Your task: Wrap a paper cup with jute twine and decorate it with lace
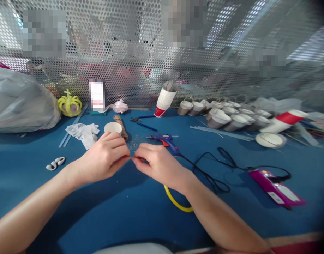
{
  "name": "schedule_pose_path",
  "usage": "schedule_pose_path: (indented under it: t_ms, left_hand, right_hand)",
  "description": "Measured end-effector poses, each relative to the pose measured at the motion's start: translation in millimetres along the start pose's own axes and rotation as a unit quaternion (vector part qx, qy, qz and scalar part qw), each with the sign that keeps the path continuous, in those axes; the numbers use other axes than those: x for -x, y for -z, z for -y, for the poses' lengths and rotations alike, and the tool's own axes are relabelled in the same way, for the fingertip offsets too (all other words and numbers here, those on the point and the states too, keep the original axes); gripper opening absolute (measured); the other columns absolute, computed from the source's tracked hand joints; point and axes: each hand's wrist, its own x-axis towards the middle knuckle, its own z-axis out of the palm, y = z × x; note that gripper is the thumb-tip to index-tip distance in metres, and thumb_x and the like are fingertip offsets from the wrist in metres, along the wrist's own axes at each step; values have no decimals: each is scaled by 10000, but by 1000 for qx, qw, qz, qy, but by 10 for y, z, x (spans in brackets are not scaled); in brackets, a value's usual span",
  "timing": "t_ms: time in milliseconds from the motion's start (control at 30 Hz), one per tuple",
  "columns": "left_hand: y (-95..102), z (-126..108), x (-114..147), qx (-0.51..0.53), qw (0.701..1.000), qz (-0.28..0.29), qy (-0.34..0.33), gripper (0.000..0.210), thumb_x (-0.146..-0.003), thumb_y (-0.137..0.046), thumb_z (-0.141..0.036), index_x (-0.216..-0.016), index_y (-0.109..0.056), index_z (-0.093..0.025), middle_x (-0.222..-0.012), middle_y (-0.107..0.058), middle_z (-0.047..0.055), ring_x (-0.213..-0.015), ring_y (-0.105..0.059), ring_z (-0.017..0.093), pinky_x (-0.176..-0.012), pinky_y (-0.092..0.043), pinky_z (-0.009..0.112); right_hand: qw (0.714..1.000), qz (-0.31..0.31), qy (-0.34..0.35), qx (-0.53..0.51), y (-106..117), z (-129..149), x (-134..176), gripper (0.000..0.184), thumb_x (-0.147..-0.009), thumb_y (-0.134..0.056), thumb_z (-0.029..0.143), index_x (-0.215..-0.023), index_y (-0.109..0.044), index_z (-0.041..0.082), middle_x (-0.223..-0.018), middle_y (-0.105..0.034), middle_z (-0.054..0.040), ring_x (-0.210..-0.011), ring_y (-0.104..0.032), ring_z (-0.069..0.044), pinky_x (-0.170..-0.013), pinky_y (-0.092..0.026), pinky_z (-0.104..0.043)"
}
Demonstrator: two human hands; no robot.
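Above the blue tabletop (119, 215), my left hand (107, 153) and my right hand (158, 164) meet fingertip to fingertip, both closed in a pinch. A tiny brownish bit shows between them, too small to name. Just behind my left hand is a white paper cup (113, 127), partly covered by my fingers, with a brown burlap roll (121, 127) beside it. A blue glue gun (168, 141) lies beyond my right hand. Under my right wrist, a yellow ring (175, 201) is partly hidden.
Pliers (143, 121) lie open behind the glue gun. Cup stack (165, 100), wrapped cups (238, 121) and glue sticks (220, 133) line the back. A purple power strip (277, 188) and black cord (211, 176) occupy the right. Crumpled tissue (84, 132) and a plastic bag (21, 100) lie left.
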Motion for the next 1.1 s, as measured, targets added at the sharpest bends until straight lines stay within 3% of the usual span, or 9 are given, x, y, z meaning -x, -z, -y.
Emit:
schedule_pose_path:
  t_ms: [133, 333, 467, 633, 867, 1100]
  left_hand:
    - [-11, 85, 16, 143, 989, 5, 32, 159, -880, -469, -185, -784, -590, -146, -729, -609, 42, -735, -518, 145, -682, -418, 271]
    - [-72, 121, 43, 242, 962, -21, 126, 124, -863, -510, -202, -825, -614, -148, -755, -630, 30, -690, -563, 107, -633, -450, 220]
    - [-142, 79, 35, 206, 972, -49, 100, 124, -857, -524, -200, -837, -635, -148, -748, -652, 48, -729, -573, 137, -672, -460, 259]
    - [-172, -5, 14, 84, 992, -83, 43, 145, -862, -507, -185, -802, -633, -146, -666, -647, 52, -669, -535, 156, -643, -430, 297]
    - [-43, -33, 5, 17, 996, -70, 53, 178, -863, -473, -176, -749, -605, -138, -674, -620, 65, -691, -507, 170, -664, -413, 311]
    - [-51, 98, 12, 134, 987, -41, 81, 170, -870, -483, -191, -763, -605, -141, -691, -613, 45, -701, -516, 141, -647, -429, 264]
  right_hand:
    - [990, 19, -1, -139, 56, 10, -18, 166, -816, -548, 131, -651, -557, 152, -610, -514, 22, -545, -453, -75, -536, -365, -191]
    - [955, -26, -113, -274, 91, 15, -26, 182, -833, -535, 237, -673, -548, 150, -584, -476, 33, -509, -397, -64, -447, -324, -175]
    - [961, -89, -125, -228, 45, 9, -27, 178, -834, -527, 210, -666, -547, 153, -586, -478, 29, -507, -392, -67, -449, -321, -184]
    - [982, -145, -82, -85, -22, -14, -22, 186, -824, -531, 144, -638, -537, 155, -611, -491, 13, -534, -425, -81, -510, -343, -206]
    - [997, -72, -7, 2, -9, -32, -7, 167, -831, -514, 120, -676, -573, 143, -628, -504, -6, -569, -467, -104, -557, -367, -226]
    - [988, -23, -18, -150, 82, 1, -13, 185, -824, -543, 157, -639, -544, 161, -604, -511, 19, -537, -446, -81, -512, -359, -199]
